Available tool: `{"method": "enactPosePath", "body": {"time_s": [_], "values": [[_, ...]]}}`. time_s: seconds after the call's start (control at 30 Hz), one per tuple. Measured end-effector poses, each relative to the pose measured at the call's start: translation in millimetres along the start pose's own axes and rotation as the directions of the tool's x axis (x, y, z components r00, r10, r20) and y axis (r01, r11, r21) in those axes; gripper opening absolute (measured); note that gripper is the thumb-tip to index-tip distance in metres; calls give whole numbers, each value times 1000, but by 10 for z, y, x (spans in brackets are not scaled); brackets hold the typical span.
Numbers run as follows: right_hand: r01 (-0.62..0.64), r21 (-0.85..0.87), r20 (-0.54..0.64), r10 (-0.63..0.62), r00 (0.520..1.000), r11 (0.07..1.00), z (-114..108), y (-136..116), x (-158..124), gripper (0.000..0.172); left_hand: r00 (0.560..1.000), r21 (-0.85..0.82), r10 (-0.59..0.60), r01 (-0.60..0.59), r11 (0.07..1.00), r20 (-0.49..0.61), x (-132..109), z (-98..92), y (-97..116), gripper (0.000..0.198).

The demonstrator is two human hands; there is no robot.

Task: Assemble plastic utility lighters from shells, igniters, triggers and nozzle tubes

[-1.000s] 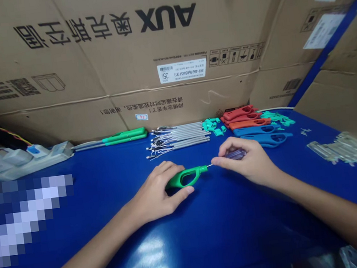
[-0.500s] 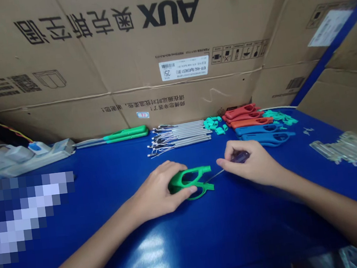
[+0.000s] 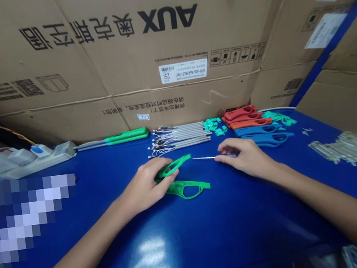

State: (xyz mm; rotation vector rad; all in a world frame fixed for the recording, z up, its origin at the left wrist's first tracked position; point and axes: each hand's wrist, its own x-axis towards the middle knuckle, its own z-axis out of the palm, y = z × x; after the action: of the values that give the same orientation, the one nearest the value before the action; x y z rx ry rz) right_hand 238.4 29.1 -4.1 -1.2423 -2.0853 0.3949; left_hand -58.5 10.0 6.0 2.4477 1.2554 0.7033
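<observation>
Two green plastic handle halves are in front of me. My left hand (image 3: 153, 180) grips the upper green handle half (image 3: 177, 165), tilted up to the right. Below it, the other green handle half (image 3: 185, 190) lies on the blue table, partly behind my left fingers. My right hand (image 3: 243, 156) is closed round a screwdriver (image 3: 203, 158); its grip is mostly hidden in the fingers. The thin metal shaft points left, its tip just right of the upper half's end and seemingly apart from it.
Silver rods with wires (image 3: 185, 137) lie along the back, beside teal clips (image 3: 218, 125). Red handles (image 3: 240, 113) and blue handles (image 3: 266, 139) sit behind my right hand. Clear plastic pieces (image 3: 344, 149) are at right. A power strip (image 3: 48, 155) stands at left, against a cardboard wall (image 3: 126, 71).
The two green halves have come apart; my left hand has lifted the upper one up and left. The screwdriver has been drawn out from between them and now lies nearly level.
</observation>
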Motion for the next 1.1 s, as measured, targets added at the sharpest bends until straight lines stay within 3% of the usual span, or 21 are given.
{"method": "enactPosePath", "body": {"time_s": [0.23,0.47,0.6,0.7,0.83,1.0,1.1], "values": [[23,-188,216,19,976,982,30,55,-3,7,996,50,51,-48,998,-68,-17,-37,-109,29],[6,-292,232,65,970,956,-22,12,-16,8,980,-51,-106,99,994,-166,-60,-63,-194,27],[30,-298,214,36,976,954,-1,18,-13,9,968,-255,-200,157,954,-149,-11,-71,-202,28],[96,-265,156,-55,986,959,19,-2,-27,10,929,-527,-347,234,817,-127,52,-118,-161,30],[254,-99,64,-248,967,962,48,-123,-79,10,846,-799,-530,280,531,-55,117,-250,-94,28],[350,67,151,-357,922,934,123,-292,-167,9,783,-935,-622,230,270,13,149,-308,-60,7],[381,99,147,-392,908,919,149,-328,-195,10,759,-965,-650,195,174,36,157,-256,-15,10]]}}
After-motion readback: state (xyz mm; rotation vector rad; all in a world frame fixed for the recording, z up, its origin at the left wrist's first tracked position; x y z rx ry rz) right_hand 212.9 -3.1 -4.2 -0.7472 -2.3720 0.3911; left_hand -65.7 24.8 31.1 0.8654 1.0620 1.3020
